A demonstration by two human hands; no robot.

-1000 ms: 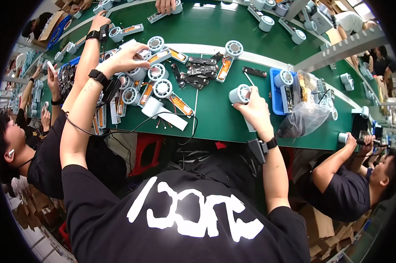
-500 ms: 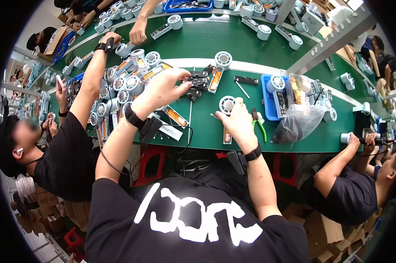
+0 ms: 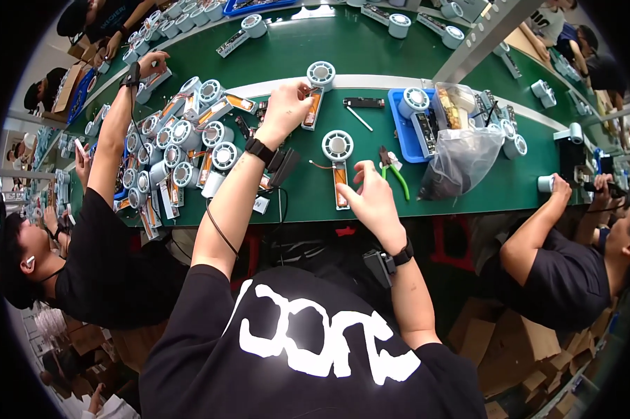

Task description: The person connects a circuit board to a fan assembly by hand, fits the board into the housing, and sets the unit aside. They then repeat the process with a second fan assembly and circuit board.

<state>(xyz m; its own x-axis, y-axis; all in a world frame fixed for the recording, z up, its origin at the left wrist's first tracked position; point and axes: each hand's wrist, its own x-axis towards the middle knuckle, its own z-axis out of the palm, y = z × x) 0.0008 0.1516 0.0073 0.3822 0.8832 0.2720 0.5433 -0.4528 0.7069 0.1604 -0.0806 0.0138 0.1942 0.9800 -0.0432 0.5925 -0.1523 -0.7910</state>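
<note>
My left hand (image 3: 287, 112) reaches over the bench with its fingers curled in. Its fingertips are at the left edge of a light blue handheld fan (image 3: 322, 73) with an orange part in its handle; what they grip, if anything, is hidden. Dark circuit boards (image 3: 243, 126) lie partly under that hand. My right hand (image 3: 376, 202) is open, thumb and fingers apart, just right of a second fan (image 3: 338, 146). This fan lies face up, its opened handle toward me and a thin wire sticking out to the left. Green-handled cutters (image 3: 398, 178) lie beyond my right hand.
Many fan units (image 3: 182, 133) are piled on the left. A blue tray (image 3: 405, 143) with fan parts and a clear plastic bag (image 3: 468, 164) stand on the right. A dark strip (image 3: 364, 103) and a white stick (image 3: 360, 119) lie behind. A metal post (image 3: 472, 45) rises farther back. Co-workers sit at both sides.
The view has shifted. My left hand has moved right, from above the boards to the far fan's handle, its fingers drawing in. My right hand has come away from the near fan toward me.
</note>
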